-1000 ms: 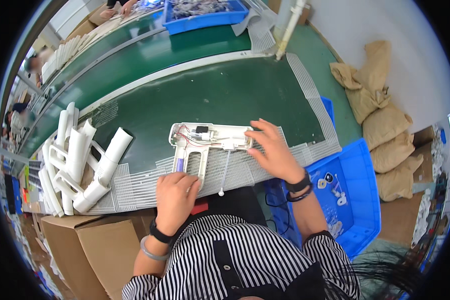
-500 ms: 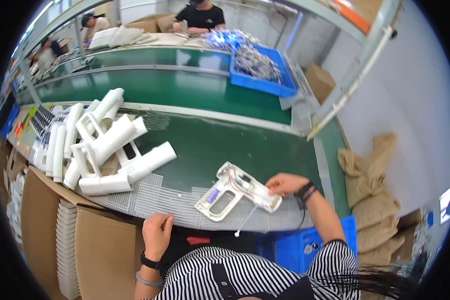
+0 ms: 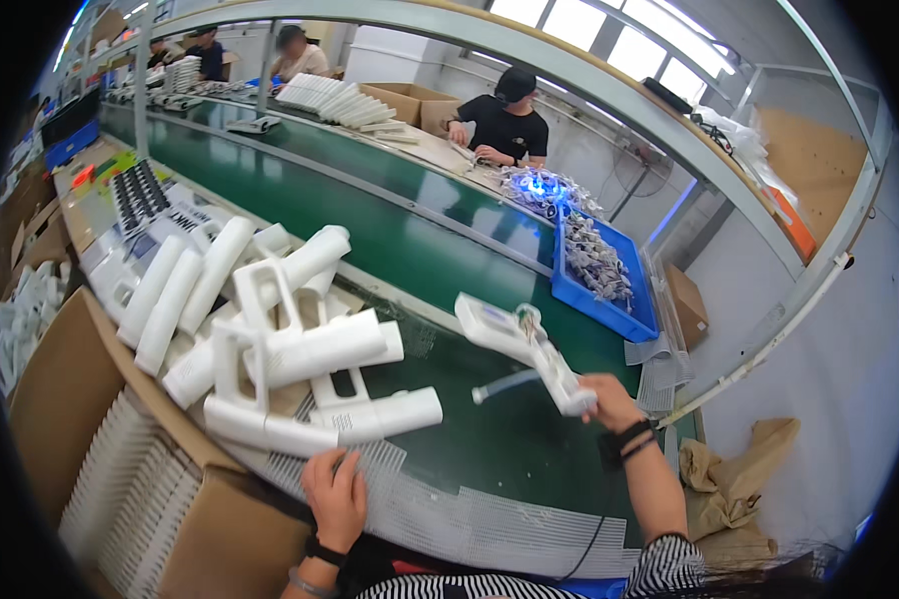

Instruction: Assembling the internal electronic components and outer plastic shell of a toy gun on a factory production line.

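Observation:
My right hand (image 3: 609, 401) grips one end of a white gun-shaped plastic housing (image 3: 554, 371), raised over the green bench. Wires show inside its open shell, and a pale translucent tube (image 3: 509, 383) hangs off its side. At the near edge of the bench is my left hand (image 3: 336, 495), holding nothing, its loosely bent fingers apart. Just beyond that hand lies a pile of white gun-shaped housings (image 3: 320, 351) with tubular barrels and looped handles. The nearest piece (image 3: 270, 429) of the pile is close to my left fingertips.
White mesh matting (image 3: 489, 524) lines the bench's near edge. A cardboard box (image 3: 235, 534) of stacked white parts stands at the near left. Across the green conveyor (image 3: 420, 185) a blue tray (image 3: 609, 317) holds wired parts. A co-worker (image 3: 509, 125) works beyond it; a metal frame crosses overhead.
My right hand has lifted the housing off the matting and moved it away from me. My left hand has moved forward to the bench edge, its fingers loosening. The view has tilted up.

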### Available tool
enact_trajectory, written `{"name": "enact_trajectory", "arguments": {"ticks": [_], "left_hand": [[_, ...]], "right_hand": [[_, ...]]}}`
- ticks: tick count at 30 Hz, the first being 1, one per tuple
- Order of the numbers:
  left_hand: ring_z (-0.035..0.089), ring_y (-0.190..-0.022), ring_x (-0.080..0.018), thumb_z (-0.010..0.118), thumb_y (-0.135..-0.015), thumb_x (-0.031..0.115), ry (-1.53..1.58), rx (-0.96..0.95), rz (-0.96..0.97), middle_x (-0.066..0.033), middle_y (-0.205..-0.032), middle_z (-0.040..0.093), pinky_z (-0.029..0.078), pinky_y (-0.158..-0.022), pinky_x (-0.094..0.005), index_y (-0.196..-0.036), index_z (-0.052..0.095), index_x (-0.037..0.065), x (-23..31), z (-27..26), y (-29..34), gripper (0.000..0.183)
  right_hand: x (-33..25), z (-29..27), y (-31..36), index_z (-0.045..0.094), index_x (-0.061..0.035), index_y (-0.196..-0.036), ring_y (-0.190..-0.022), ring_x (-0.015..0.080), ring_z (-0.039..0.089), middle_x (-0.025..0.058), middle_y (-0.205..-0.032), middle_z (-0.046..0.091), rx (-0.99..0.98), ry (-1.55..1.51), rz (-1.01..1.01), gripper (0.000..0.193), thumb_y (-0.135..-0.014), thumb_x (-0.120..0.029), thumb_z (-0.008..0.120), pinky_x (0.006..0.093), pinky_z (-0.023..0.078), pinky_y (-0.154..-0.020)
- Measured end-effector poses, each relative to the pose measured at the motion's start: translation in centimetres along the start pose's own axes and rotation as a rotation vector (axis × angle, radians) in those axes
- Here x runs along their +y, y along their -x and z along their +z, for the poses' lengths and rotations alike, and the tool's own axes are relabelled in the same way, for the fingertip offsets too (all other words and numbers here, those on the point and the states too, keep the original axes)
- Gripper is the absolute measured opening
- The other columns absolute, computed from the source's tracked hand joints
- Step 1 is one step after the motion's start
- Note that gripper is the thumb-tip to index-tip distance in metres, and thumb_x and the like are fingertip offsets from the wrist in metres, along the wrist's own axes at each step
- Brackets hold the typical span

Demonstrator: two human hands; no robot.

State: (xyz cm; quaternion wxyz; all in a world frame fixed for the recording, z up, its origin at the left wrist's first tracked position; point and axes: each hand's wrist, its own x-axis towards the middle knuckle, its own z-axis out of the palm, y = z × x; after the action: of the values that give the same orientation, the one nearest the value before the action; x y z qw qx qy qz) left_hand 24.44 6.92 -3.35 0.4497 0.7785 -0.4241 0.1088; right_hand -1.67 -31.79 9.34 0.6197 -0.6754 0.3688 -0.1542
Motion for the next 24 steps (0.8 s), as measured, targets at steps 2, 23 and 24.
{"name": "enact_trajectory", "arguments": {"ticks": [2, 23, 24], "left_hand": [[0.054, -0.106, -0.0367, 0.068, -0.076, 0.002, -0.091, 0.122, 0.003, -0.0142, -0.113, 0.061, 0.040, -0.096, -0.0489, -0.109, 0.068, 0.005, -0.9, 0.7, 0.6, 0.033], [0.065, -0.104, -0.0299, 0.059, -0.100, 0.025, -0.073, -0.478, -0.107, -0.0125, -0.119, 0.068, 0.052, -0.091, -0.0431, -0.119, 0.069, 0.014, -10.8, 14.1, -9.2, 0.024], [0.065, -0.104, -0.0296, 0.059, -0.100, 0.025, -0.065, -0.499, -0.103, -0.0126, -0.119, 0.068, 0.052, -0.091, -0.0429, -0.119, 0.069, 0.013, -11.0, 14.7, -9.3, 0.024]], "right_hand": [[-2.0, 1.3, -7.3, 0.070, -0.0009, -0.091, -0.054, 0.0073, 0.053, 0.0007, -0.071, 0.061, -0.022, 0.061, -0.086, 0.015, -0.094, -0.014, 0.064, 0.0259, 0.049, -0.051], [-2.1, -1.6, -56.6, 0.058, 0.0001, -0.114, -0.082, 0.0247, 0.066, 0.0114, -0.095, 0.064, 0.579, -0.492, -0.029, 0.018, -0.096, 0.000, 0.058, 0.0497, 0.063, -0.082], [-2.1, -1.7, -57.5, 0.057, -0.0011, -0.115, -0.084, 0.0252, 0.067, 0.0114, -0.098, 0.065, 0.544, -0.498, -0.047, 0.019, -0.095, 0.000, 0.058, 0.0505, 0.062, -0.083]]}}
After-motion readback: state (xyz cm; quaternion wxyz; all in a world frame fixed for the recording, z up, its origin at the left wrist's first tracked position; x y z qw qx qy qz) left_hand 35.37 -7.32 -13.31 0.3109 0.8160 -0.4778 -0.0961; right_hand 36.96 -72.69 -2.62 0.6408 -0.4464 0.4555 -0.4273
